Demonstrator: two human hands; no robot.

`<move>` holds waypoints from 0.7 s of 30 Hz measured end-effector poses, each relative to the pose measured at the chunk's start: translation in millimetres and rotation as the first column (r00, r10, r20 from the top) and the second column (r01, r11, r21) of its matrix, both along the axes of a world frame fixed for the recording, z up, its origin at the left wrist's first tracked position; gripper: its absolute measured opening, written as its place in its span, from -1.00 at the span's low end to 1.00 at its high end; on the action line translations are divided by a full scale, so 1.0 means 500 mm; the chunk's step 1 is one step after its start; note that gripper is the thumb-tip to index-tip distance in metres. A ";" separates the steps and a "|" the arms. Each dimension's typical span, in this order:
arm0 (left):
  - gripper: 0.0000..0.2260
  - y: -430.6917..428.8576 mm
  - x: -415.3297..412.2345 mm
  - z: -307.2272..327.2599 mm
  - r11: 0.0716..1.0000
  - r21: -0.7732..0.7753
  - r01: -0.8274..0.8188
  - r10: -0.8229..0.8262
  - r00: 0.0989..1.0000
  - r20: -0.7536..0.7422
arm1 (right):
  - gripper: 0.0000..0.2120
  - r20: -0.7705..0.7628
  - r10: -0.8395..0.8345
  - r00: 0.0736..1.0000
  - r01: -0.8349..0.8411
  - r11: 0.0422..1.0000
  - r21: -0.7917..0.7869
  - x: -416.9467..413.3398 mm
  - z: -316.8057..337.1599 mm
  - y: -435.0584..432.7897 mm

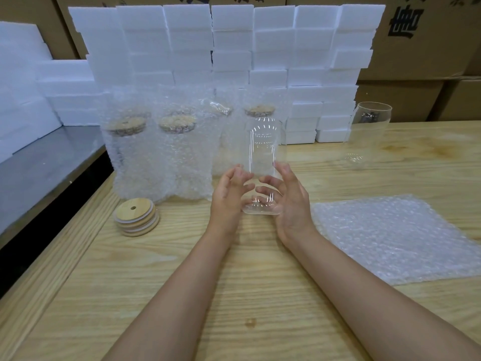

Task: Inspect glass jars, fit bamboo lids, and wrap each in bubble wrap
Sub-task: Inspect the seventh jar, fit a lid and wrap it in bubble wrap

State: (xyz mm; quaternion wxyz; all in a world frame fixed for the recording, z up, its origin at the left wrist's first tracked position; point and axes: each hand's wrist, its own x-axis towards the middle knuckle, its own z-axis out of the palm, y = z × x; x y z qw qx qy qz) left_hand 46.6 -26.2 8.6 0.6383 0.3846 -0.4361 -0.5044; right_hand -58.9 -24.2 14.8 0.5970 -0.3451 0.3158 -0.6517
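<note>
Glass jar (263,157), clear, upright, no lid, held over the middle of the table (234,295); whether its base rests on the wood or hangs just above it cannot be told. Left hand (229,196): fingers curled round the jar's lower left side, thumb raised. Right hand (291,204): fingers curled round the lower right side, their tips visible through the glass. Step in hand, by judgement: inspection, lid and wrap both outstanding. Next move likely calls for freeing one hand to take the top piece from the stack of bamboo lids (136,217), near the left hand, and seating it squarely on the mouth while the other hand steadies the glass. Bubble wrap sheet (395,238): flat on the table, just right of the right forearm, ready for rolling. Wrapped jars (156,157): lidded, standing in a group directly behind the held jar, close enough to be knocked. Second bare jar (369,131): far right, well apart. Foam blocks (234,48): stacked as a wall along the back. Cardboard cartons (421,56): behind those. Steel surface (46,168): adjoining at left
</note>
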 end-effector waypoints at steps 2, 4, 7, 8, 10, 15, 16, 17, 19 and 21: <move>-0.58 0.002 0.000 0.002 0.999 -0.021 0.028 -0.028 1.000 -0.009 | -0.55 -0.012 0.023 1.000 -0.022 1.000 0.018 -0.001 -0.001 -0.001; -0.63 0.003 0.001 0.002 0.999 -0.035 0.024 -0.023 1.000 0.015 | -0.57 -0.025 0.029 0.999 -0.028 0.999 0.024 -0.003 -0.002 -0.003; -0.68 0.001 0.004 -0.005 0.999 -0.043 0.008 -0.007 0.999 0.041 | -0.60 -0.051 0.025 0.998 -0.025 1.000 0.016 -0.005 -0.005 -0.007; -0.67 0.002 0.005 -0.006 0.999 -0.044 0.007 -0.005 0.999 0.042 | -0.55 -0.065 0.019 0.998 -0.018 1.000 0.013 -0.004 -0.005 -0.008; -0.64 0.003 0.005 -0.004 0.999 -0.042 -0.002 0.004 0.999 0.048 | -0.50 -0.088 0.009 0.996 -0.008 1.000 0.011 -0.003 -0.005 -0.008; -0.46 0.005 0.008 -0.004 0.992 -0.073 -0.102 0.108 0.991 0.075 | -0.76 -0.163 -0.113 0.980 0.109 0.993 -0.034 0.000 -0.010 -0.014; -0.43 0.006 0.008 -0.005 0.987 -0.091 -0.129 0.136 0.988 0.068 | -0.70 -0.165 -0.126 0.978 0.122 0.992 -0.036 0.000 -0.010 -0.014; -0.43 0.007 0.008 -0.005 0.983 -0.106 -0.151 0.158 0.986 0.061 | -0.60 -0.185 -0.136 0.973 0.131 0.991 -0.041 -0.001 -0.008 -0.013; -0.48 0.009 0.007 -0.007 0.977 -0.121 -0.177 0.187 0.979 0.078 | -0.44 -0.253 -0.153 0.955 0.137 0.987 -0.082 -0.001 -0.005 -0.010; -0.53 0.010 0.008 -0.009 0.976 -0.120 -0.180 0.195 0.973 0.125 | -0.40 -0.294 -0.160 0.942 0.127 0.983 -0.129 0.001 -0.005 -0.008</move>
